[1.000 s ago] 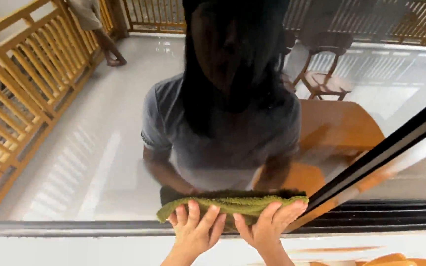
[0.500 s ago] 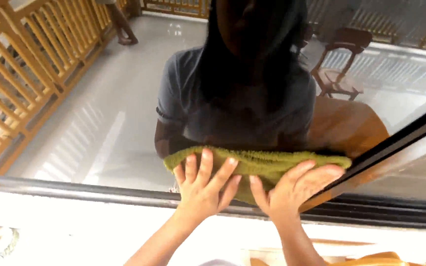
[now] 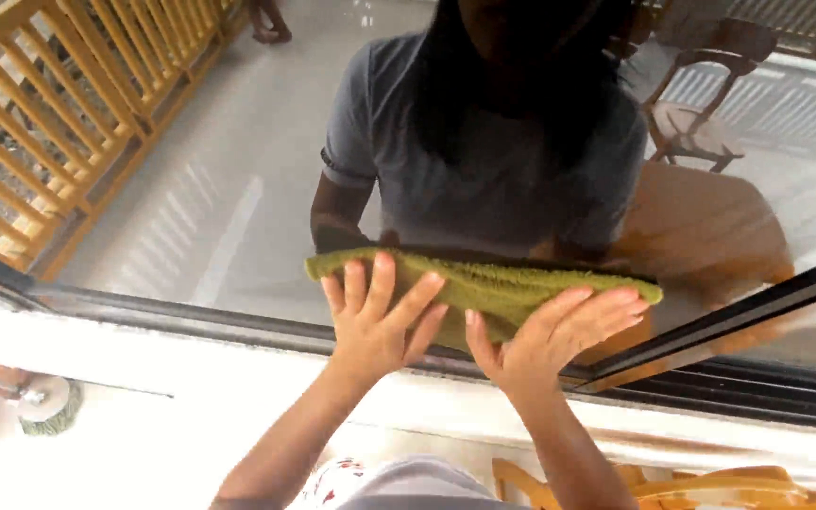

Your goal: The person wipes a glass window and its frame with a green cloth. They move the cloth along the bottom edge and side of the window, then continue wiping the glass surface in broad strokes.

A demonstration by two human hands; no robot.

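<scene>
Green terry cloth (image 3: 484, 283), folded into a long strip, sits flat against the glass pane (image 3: 191, 189), just above the dark lower frame rail (image 3: 191, 316). Both hands press on it from below, palms to the glass, nothing pinched

Left hand (image 3: 375, 326): fingers spread and pointing up, fingertips over the left half of the cloth, heel of the hand overlapping the frame rail. Right hand (image 3: 545, 335): fingers spread, angled up and to the right, lying along the right half of the cloth toward its right end. Hands are near each other, thumbs close but apart. Bare forearms run down to the bottom edge of the view

Glass acts as a mirror: reflection of the person (image 3: 484, 161) in a grey short-sleeved shirt with long dark hair, reflected arms meeting the cloth's top edge. Also seen in or through the pane, cannot tell which: glossy pale floor (image 3: 219, 142), yellow wooden railing (image 3: 59, 113) at left, wooden chair (image 3: 701, 104) at upper right, orange-brown shape (image 3: 710, 236) behind the reflected torso. Another person's feet (image 3: 266, 24) at the top edge, near the railing

Second dark frame bar (image 3: 729, 316) runs diagonally from the right edge down toward the right hand; dark slotted track (image 3: 767, 392) below it. White wall or sill (image 3: 144, 378) under the rail. Small round brush-like object (image 3: 49, 406) at lower left. Orange wooden furniture (image 3: 710, 486) at the bottom right corner
</scene>
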